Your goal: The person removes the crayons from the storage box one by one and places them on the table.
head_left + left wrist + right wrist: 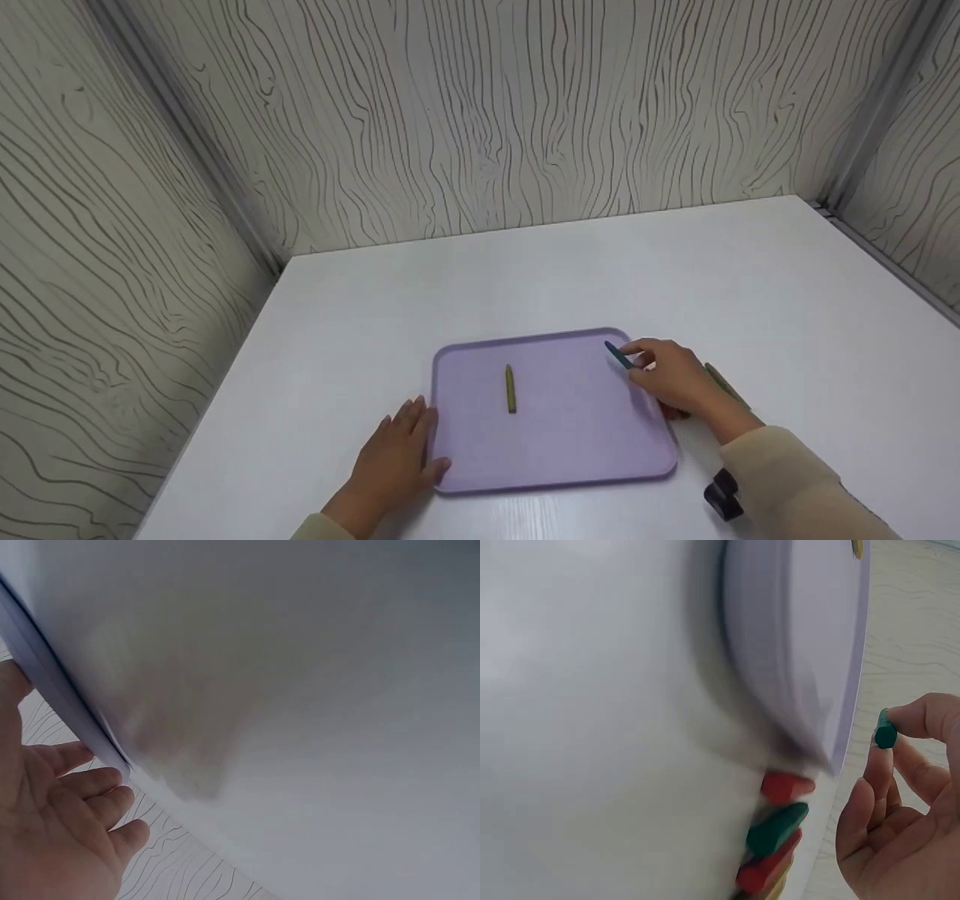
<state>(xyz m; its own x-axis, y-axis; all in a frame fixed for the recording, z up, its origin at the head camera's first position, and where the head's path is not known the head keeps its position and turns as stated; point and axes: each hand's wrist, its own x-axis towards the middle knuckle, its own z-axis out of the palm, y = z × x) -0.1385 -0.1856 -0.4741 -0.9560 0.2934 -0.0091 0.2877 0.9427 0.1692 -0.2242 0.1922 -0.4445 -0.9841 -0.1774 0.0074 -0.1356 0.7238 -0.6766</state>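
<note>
A lavender tray lies on the white table. On it is an olive-green crayon. My right hand pinches a teal-green crayon between thumb and fingers, over the tray's far right part; its flat six-sided end shows in the right wrist view. My left hand rests at the tray's left edge, fingers extended along it and thumb over the rim. Beside the tray in the right wrist view lie a red crayon, a green crayon and another red one.
A green crayon shows behind my right wrist, the row there being partly hidden by that hand. A small black object stands near the right sleeve. Wood-grain panels border the table at the back and sides.
</note>
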